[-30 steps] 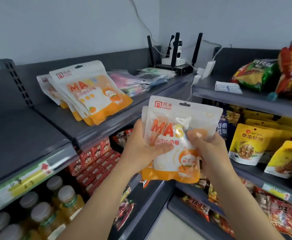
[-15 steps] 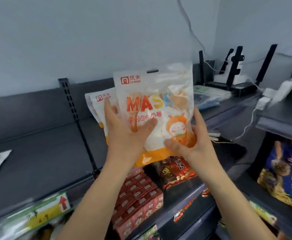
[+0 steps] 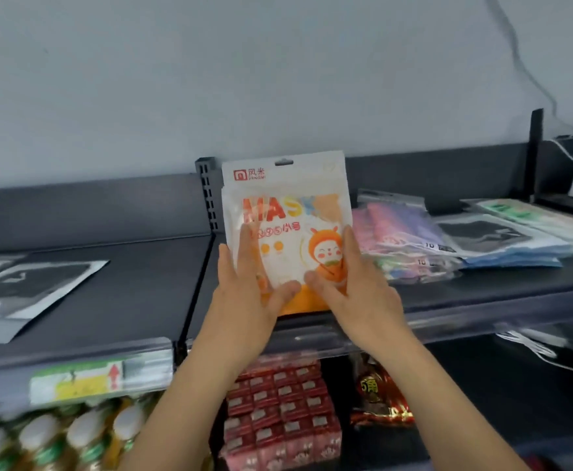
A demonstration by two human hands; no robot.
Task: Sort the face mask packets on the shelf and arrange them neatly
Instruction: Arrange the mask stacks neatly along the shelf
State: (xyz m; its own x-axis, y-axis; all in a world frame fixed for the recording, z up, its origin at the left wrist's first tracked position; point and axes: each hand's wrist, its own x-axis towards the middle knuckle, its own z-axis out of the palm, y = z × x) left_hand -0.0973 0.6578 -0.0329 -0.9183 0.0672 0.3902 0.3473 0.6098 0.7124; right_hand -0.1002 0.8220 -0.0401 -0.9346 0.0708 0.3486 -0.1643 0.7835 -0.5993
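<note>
A white and orange mask packet [image 3: 287, 212] printed MASK lies on top of a stack of like packets on the dark top shelf [image 3: 149, 287], leaning toward the back panel. My left hand [image 3: 244, 287] holds its lower left side, thumb across the front. My right hand [image 3: 353, 287] holds the lower right side the same way. To the right lie clear packets of pink and purple masks [image 3: 397, 232], then black and blue mask packets [image 3: 502, 239]. A black and white packet [image 3: 23, 287] lies flat on the shelf at the far left.
An upright slotted post [image 3: 207, 195] divides the shelf behind the stack. Below are bottles with white caps [image 3: 81, 433], red cartons [image 3: 278, 402] and a red snack bag [image 3: 380, 399]. A white cable [image 3: 529, 83] runs down the wall at right.
Both hands carried the packet up and forward from in front of the shelves and set it on the stack on the top shelf. The view turned left toward the shelf.
</note>
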